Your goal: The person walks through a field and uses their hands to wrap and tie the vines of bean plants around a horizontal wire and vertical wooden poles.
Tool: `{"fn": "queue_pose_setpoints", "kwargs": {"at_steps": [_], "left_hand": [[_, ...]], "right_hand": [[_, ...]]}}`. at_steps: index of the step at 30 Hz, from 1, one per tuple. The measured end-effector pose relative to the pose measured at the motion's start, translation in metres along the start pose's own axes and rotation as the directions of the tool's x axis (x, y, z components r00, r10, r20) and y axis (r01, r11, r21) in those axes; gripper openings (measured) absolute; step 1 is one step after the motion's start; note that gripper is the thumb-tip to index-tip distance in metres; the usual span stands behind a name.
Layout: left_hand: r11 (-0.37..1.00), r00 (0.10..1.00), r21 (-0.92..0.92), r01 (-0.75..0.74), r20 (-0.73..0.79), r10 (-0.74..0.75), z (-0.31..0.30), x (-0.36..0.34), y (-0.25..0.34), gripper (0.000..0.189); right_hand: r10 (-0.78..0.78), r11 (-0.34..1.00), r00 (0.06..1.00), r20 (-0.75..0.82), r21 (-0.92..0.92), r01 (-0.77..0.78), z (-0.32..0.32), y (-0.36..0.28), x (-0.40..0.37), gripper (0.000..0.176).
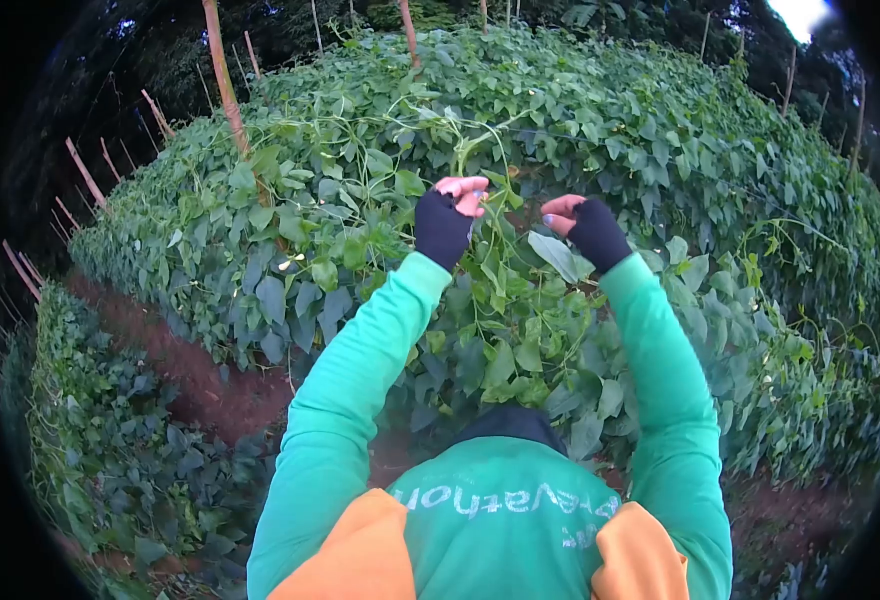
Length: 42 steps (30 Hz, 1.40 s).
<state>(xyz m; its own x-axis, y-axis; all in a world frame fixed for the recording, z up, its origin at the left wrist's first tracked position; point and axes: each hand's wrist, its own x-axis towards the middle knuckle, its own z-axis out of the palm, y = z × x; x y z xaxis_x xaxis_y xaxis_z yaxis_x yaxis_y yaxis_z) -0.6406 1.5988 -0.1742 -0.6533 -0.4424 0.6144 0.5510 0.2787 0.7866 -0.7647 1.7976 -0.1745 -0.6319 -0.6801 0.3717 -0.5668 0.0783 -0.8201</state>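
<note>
My left hand (452, 212), in a dark fingerless glove, is raised among the climbing vines with its fingers bent toward the thumb. Pale green vine stems (463, 150) run down to these fingers, which are closed on them. A little to the right, my right hand (582, 226) wears a matching glove. Its thumb and fingers come together in a pinch, and whatever may be between the tips is too small to make out. Just beneath it hangs a broad pale leaf (554, 254). Leafy shoots (498, 270) fill the space between and below both hands.
Dense rows of leafy vines (620, 95) spread ahead and to both sides. A thick wooden stake (224, 80) rises at the upper left, and more stakes (86, 172) stand farther left. A strip of bare reddish soil (195, 375) runs between rows at the left.
</note>
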Motion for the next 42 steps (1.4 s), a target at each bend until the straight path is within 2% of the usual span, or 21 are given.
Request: {"fn": "queue_pose_setpoints", "kwargs": {"at_steps": [1, 2, 4, 5, 6, 8, 10, 12, 13, 14, 16, 17, 18, 20, 24, 30, 32, 34, 37, 38, 42], "left_hand": [[0.922, 0.977, 0.322, -0.214, 0.045, 0.211, -0.002, -0.004, -0.001, 0.021], [0.923, 0.977, 0.320, -0.214, 0.046, 0.210, 0.002, -0.007, 0.003, 0.021], [0.767, 0.854, 0.382, -0.516, 0.163, 0.494, 0.018, -0.016, 0.015, 0.021], [0.736, 0.834, 0.404, -0.544, 0.165, 0.526, 0.026, -0.018, 0.015, 0.019], [0.741, 0.837, 0.398, -0.541, 0.171, 0.520, 0.029, -0.019, 0.016, 0.019], [0.576, 0.782, 0.543, -0.611, 0.304, 0.544, 0.035, -0.021, 0.020, 0.017], [0.605, 0.805, 0.538, -0.586, 0.304, 0.510, 0.037, -0.021, 0.021, 0.015], [0.831, 0.879, 0.297, -0.470, 0.237, 0.413, 0.033, -0.015, 0.021, 0.013], [0.902, 0.904, 0.120, -0.414, 0.168, 0.392, 0.031, -0.010, 0.014, 0.013], [0.903, 0.905, 0.119, -0.413, 0.166, 0.392, 0.026, -0.003, 0.011, 0.013], [0.985, 0.995, -0.171, -0.021, 0.093, 0.038, 0.016, 0.016, 0.011, 0.022], [0.986, 0.988, -0.146, 0.079, 0.141, -0.058, 0.015, 0.028, 0.013, 0.039], [0.881, 0.930, -0.309, 0.359, 0.199, -0.309, 0.013, 0.041, 0.019, 0.048], [0.723, 0.834, -0.468, 0.508, 0.476, -0.278, 0.004, 0.067, -0.005, 0.055], [0.818, 0.827, -0.355, 0.453, 0.509, -0.238, 0.009, 0.080, 0.008, 0.050], [0.840, 0.834, -0.333, 0.429, 0.504, -0.226, 0.006, 0.072, 0.021, 0.043], [0.978, 0.886, -0.147, 0.150, 0.458, -0.067, 0.005, 0.070, 0.024, 0.053], [0.999, 0.876, -0.020, 0.027, 0.482, -0.014, -0.003, 0.074, 0.018, 0.057], [0.897, 0.827, 0.305, -0.320, 0.552, 0.107, -0.019, 0.080, 0.008, 0.063], [0.897, 0.832, 0.310, -0.315, 0.545, 0.104, -0.024, 0.083, 0.004, 0.063], [0.901, 0.840, 0.433, 0.028, 0.478, -0.256, -0.033, 0.075, 0.034, 0.053]], "right_hand": [[-0.055, 0.998, 0.995, -0.078, -0.031, 0.052, 0.004, -0.019, -0.011, 0.024], [-0.054, 0.998, 0.995, -0.079, -0.033, 0.051, 0.006, -0.035, -0.013, 0.024], [-0.486, 0.869, 0.855, -0.178, -0.205, 0.451, 0.015, -0.055, -0.019, 0.025], [-0.521, 0.846, 0.829, -0.201, -0.246, 0.472, 0.019, -0.058, -0.015, 0.025], [-0.341, 0.940, 0.906, -0.250, -0.068, 0.335, 0.026, -0.064, -0.015, 0.025], [-0.165, 0.933, 0.980, -0.107, 0.306, 0.190, 0.025, -0.062, -0.006, 0.025], [-0.241, 0.943, 0.959, -0.149, 0.197, 0.268, 0.022, -0.070, -0.011, 0.023], [-0.322, 0.937, 0.931, -0.174, 0.081, 0.339, 0.023, -0.073, -0.016, 0.022], [-0.296, 0.930, 0.934, -0.199, 0.164, 0.330, 0.025, -0.070, -0.020, 0.020], [-0.269, 0.915, 0.938, -0.220, 0.247, 0.320, 0.028, -0.069, -0.023, 0.017], [-0.259, 0.915, 0.939, -0.226, 0.255, 0.314, 0.031, -0.067, -0.027, 0.014], [-0.220, 0.889, 0.947, -0.234, 0.351, 0.294, 0.034, -0.063, -0.027, 0.014], [-0.180, 0.854, 0.955, -0.237, 0.444, 0.272, 0.036, -0.061, -0.027, 0.015], [-0.103, 0.778, 0.956, -0.275, 0.577, 0.250, 0.041, -0.064, -0.023, 0.018], [0.170, 0.498, 0.917, -0.361, 0.834, 0.236, 0.041, -0.054, 0.008, 0.024], [0.231, 0.450, 0.966, -0.114, 0.893, -0.002, 0.038, -0.035, 0.059, 0.020], [0.292, 0.575, 0.956, -0.026, 0.803, -0.154, 0.037, -0.046, 0.067, 0.019], [0.289, 0.631, 0.956, 0.054, 0.740, -0.233, 0.029, -0.053, 0.077, 0.017], [0.181, 0.799, 0.942, 0.284, 0.516, -0.309, 0.016, -0.062, 0.083, 0.023], [0.181, 0.799, 0.939, 0.293, 0.513, -0.314, 0.012, -0.066, 0.084, 0.023], [0.061, 0.795, 0.857, 0.512, 0.494, -0.352, -0.003, -0.063, 0.089, 0.030]]}}
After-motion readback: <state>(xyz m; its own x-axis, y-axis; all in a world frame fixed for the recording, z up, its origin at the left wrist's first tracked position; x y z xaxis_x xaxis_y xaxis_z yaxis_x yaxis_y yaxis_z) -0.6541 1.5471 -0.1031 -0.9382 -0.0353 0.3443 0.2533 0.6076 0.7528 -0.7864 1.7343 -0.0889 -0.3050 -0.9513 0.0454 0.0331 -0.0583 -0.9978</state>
